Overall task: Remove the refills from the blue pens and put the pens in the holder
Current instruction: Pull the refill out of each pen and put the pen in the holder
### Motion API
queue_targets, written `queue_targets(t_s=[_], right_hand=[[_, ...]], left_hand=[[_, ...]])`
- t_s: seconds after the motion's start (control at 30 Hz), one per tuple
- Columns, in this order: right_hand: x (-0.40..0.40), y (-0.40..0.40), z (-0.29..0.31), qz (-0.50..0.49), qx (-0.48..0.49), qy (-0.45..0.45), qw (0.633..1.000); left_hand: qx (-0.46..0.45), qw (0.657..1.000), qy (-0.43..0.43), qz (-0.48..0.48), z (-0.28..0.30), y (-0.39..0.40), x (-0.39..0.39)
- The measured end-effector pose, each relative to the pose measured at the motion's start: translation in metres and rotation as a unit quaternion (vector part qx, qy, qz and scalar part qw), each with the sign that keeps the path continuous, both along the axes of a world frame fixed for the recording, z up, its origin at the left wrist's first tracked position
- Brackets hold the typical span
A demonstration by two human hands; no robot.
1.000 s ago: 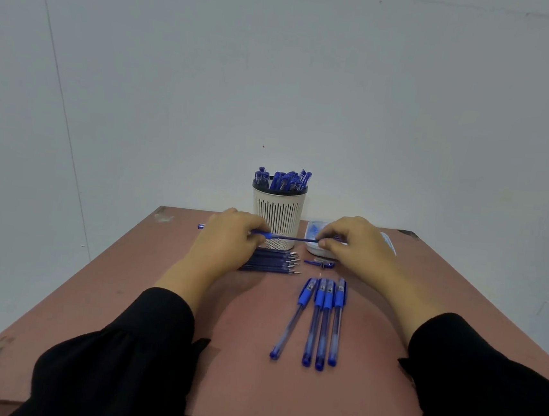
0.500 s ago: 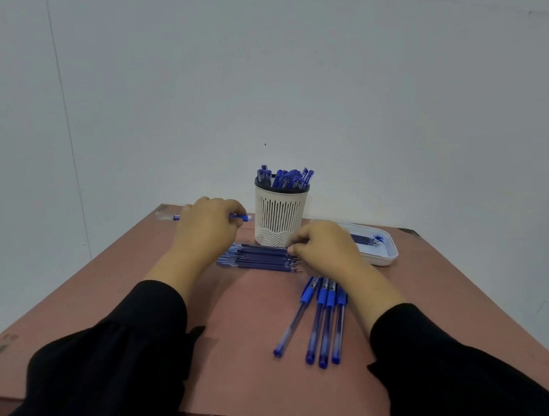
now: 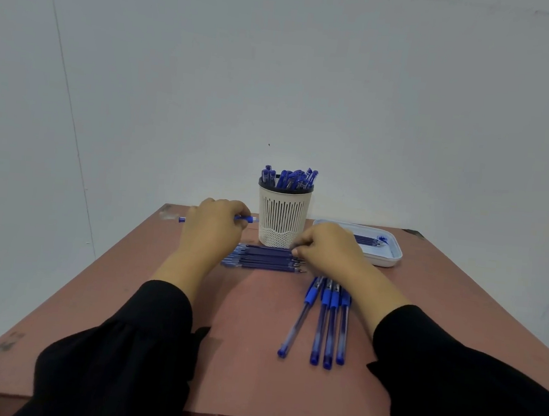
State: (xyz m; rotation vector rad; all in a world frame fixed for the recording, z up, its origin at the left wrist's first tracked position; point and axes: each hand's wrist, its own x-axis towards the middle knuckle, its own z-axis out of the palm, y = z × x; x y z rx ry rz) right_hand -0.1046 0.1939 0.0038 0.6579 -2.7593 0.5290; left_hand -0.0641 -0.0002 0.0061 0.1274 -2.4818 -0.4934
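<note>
A reddish-brown wooden table (image 3: pixel 244 366) stands against a pale grey wall (image 3: pixel 279 74). A person in black sleeves (image 3: pixel 124 361) works at it. A cream slotted plastic holder (image 3: pixel 282 217), full of blue pens, stands at the far edge, beside a white shallow tray (image 3: pixel 393 252) with refills inside. The left hand (image 3: pixel 212 227) grips a blue pen barrel (image 3: pixel 247 219) left of the holder. The right hand (image 3: pixel 327 250) pinches the end of the top refill in a row of dark blue refills (image 3: pixel 261 258). Four blue capped pens (image 3: pixel 323 316) lie nearer the person.
</note>
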Motion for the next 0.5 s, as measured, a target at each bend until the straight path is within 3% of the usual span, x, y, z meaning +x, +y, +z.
queue_targets(t_s=[0.17, 0.3, 0.5], right_hand=[[-0.002, 0.011, 0.006, -0.007, -0.064, -0.009, 0.998], [-0.022, 0.037, 0.016, -0.086, -0.098, -0.001, 0.991], [-0.048, 0.070, 0.015, -0.126, -0.092, -0.100, 0.983]], left_hand=[[0.059, 0.997, -0.009, -0.040, 0.000, 0.010, 0.003], [0.075, 0.994, -0.020, -0.078, -0.004, 0.026, 0.002], [0.045, 0.994, -0.028, -0.097, -0.005, 0.034, -0.003]])
